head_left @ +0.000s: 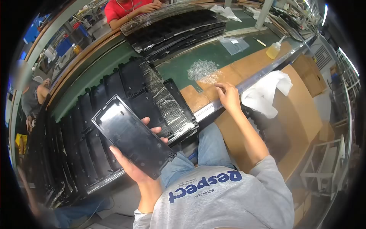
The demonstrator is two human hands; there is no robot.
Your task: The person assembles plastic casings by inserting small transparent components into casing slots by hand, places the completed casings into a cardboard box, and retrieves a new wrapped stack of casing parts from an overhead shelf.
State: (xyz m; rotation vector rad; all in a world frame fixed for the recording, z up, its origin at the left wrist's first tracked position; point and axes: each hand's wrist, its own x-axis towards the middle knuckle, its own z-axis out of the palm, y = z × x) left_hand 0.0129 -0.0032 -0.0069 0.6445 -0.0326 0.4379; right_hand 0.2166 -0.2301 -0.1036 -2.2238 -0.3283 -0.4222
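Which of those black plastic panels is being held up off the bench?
The panel in the camera wearer's left hand, with bright glare on its far end; the neighbouring black panels lie on the bench.

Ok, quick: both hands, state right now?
Left hand: holding a black panel.
Right hand: partly curled near the clear pieces; cannot tell if it holds one.

On a factory assembly floor, I sit at a green counter (pixel 207 51) bearing stacked black panels (pixel 179 34), a heap of small clear parts (pixel 204 71) and a squeeze bottle (pixel 273 50), a co-worker (pixel 118 13) opposite.
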